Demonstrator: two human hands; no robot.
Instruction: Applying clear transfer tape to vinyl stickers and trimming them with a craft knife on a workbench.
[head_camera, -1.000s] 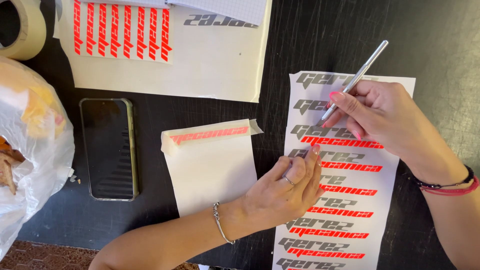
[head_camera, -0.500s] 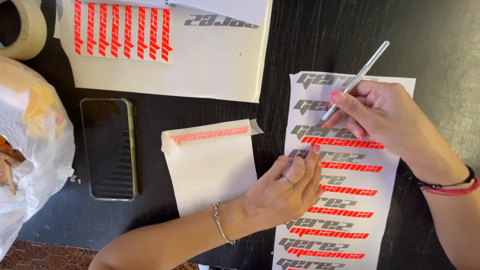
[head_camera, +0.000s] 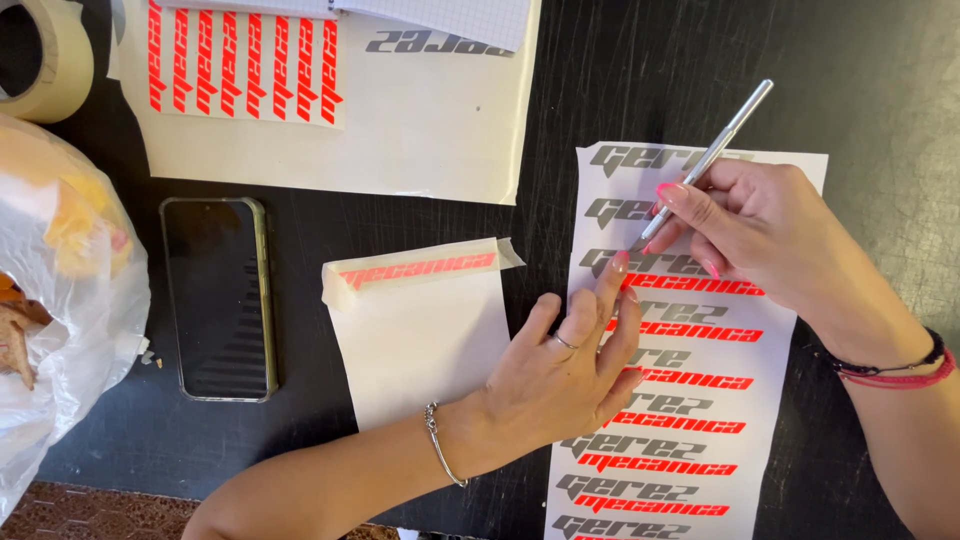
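Almost nothing has moved over the last second: both hands sit where they did, the tool at the same slant and the left fingertips on the same rows, so the work looks to be in a slow, careful stretch at one spot on the sheet rather than between steps. The right hand (head_camera: 770, 235) holds a thin silver tool (head_camera: 712, 155) like a pen, thumb and first fingers closed round its lower end, the tip down on the sticker sheet (head_camera: 800, 170) near the third grey word from the top, just above the first orange word. The left hand (head_camera: 560, 385) lies flat and loose across the sheet's left edge, grasping nothing; its fingers (head_camera: 612, 290) are stretched out and close together, and the longest one presses on the sheet just beside the tool's tip. The sheet lies on the dark table (head_camera: 850, 70), under both hands. Just left of it is a small paper (head_camera: 420, 340) with one orange word under a tape strip; further left, a phone (head_camera: 218, 300), a plastic bag (head_camera: 70, 320), and a tape roll (head_camera: 50, 60) at the top corner.
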